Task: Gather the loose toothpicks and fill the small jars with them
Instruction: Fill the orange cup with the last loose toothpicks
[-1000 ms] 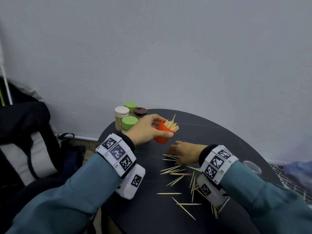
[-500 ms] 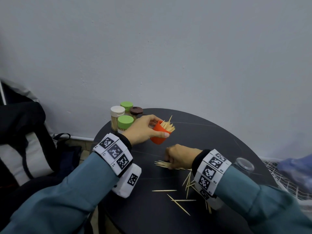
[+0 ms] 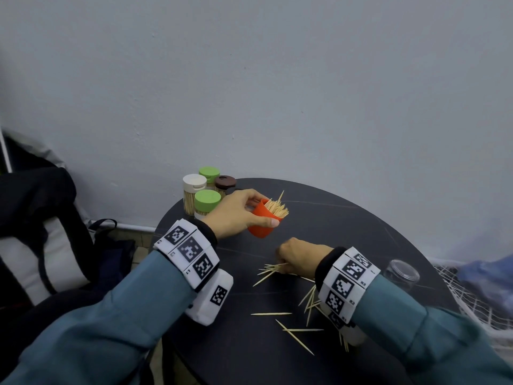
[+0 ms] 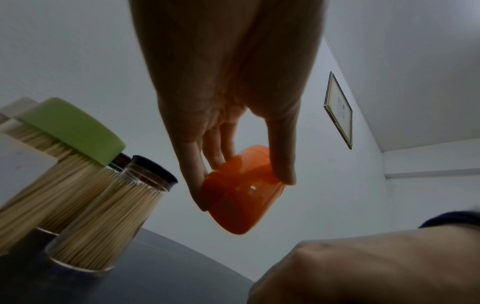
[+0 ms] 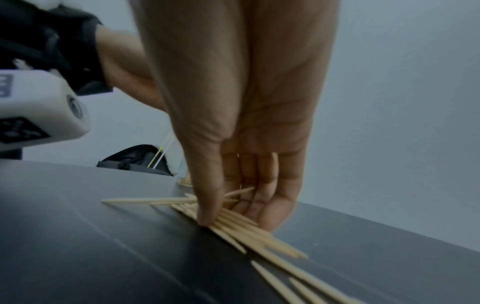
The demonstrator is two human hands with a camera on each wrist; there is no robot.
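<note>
Now the right hand [image 3: 301, 255] is drawn nearer, fingers curled, raking loose wooden toothpicks [image 5: 233, 220] together on the black counter [image 3: 361, 232]; the small orange jar [image 3: 262, 220] stays gripped, tilted, in the left hand [image 3: 236, 215], nearly full.

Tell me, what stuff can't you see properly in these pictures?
- Head view: the right hand covers how many toothpicks it pinches.
- Left wrist view: the orange cap shows only its underside, so its toothpicks are hidden.
- Head view: the right wristband hides part of the clear jar; whether it holds anything is unclear.
- Right wrist view: the right hand hides nearly all the jars.
</note>
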